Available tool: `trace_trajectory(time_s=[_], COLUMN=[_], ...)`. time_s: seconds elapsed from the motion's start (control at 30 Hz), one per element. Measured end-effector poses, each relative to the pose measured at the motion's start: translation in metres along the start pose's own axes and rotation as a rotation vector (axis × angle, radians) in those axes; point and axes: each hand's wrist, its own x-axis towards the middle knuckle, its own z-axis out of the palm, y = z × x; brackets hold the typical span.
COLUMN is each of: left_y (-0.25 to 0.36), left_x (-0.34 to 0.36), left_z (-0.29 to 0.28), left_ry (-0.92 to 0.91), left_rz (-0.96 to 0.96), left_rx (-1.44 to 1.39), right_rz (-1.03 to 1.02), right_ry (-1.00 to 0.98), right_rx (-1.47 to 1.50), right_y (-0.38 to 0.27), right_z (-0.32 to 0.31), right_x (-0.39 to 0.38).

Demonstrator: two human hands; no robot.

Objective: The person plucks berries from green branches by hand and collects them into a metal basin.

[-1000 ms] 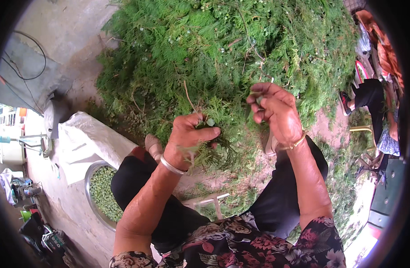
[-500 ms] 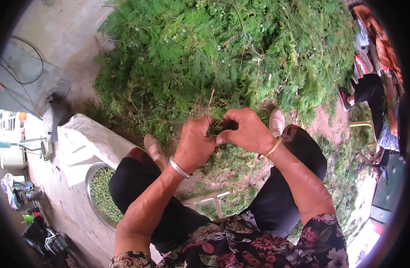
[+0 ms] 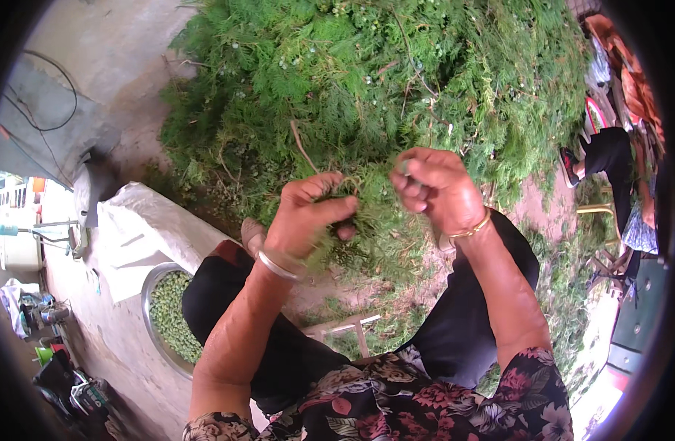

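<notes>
Closed around a leafy evergreen sprig [image 3: 359,253] is my left hand [image 3: 304,217]; its bare woody stem [image 3: 301,143] sticks up past the fingers. To its right, apart from it, my right hand [image 3: 444,191] pinches a small round green cone [image 3: 404,167] between thumb and fingertips. In front of both hands lies a big heap of cut evergreen branches [image 3: 315,81], dotted with pale green cones. A wide metal basin [image 3: 148,309], holding many loose green cones, sits on the floor by my left knee.
A white sack [image 3: 150,220] lies beside the basin. A low stool frame [image 3: 345,323] shows between my legs. At the right, another person's dark-trousered leg [image 3: 609,154] is beside the heap. Green scraps litter the floor, and a black cable [image 3: 73,95] loops at the far left.
My hands, together before, have come apart: the right moved right and up with the small cone, the left moved slightly left with the sprig, whose stem now leans left.
</notes>
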Motion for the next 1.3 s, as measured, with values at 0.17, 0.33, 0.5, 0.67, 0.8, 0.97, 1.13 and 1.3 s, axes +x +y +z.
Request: trace_trajectory(time_s=[0.17,0.33,0.5,0.67,0.8,0.97,1.13,1.3], left_y=[0.002,0.008,0.017,0.011,0.01,0.011,0.008,0.002], left_x=[0.005,0.002,-0.004,-0.014,-0.017,-0.029,-0.024,-0.013], left_z=[-0.018,-0.034,-0.038,-0.025,-0.036,-0.057,-0.062,-0.052], left_ry=[0.019,-0.371,-0.286,0.337,0.301,0.25,0.276,0.167], left_rz=[0.062,0.218,0.185,-0.006,0.088,0.126,0.147,0.159], left_rx=[-0.494,-0.733,-0.727,-0.775,-0.802,-0.817,-0.832,-0.89], right_rz=[-0.063,-0.013,-0.187,-0.375,-0.188,-0.395,-0.698,-0.293], right_ry=[0.24,0.399,0.455,-0.05,-0.45,-0.613,0.056,-0.016], right_rx=[0.286,0.161,0.095,-0.012,-0.173,-0.824,-1.523,-1.468], right_y=[-0.003,0.003,-0.02,-0.027,0.026,0.039,0.033,0.046], right_z=[-0.02,-0.026,0.022,0.17,0.294,0.32,0.241,0.155], right_x=[0.005,-0.006,-0.022,-0.026,-0.024,-0.023,0.011,0.008])
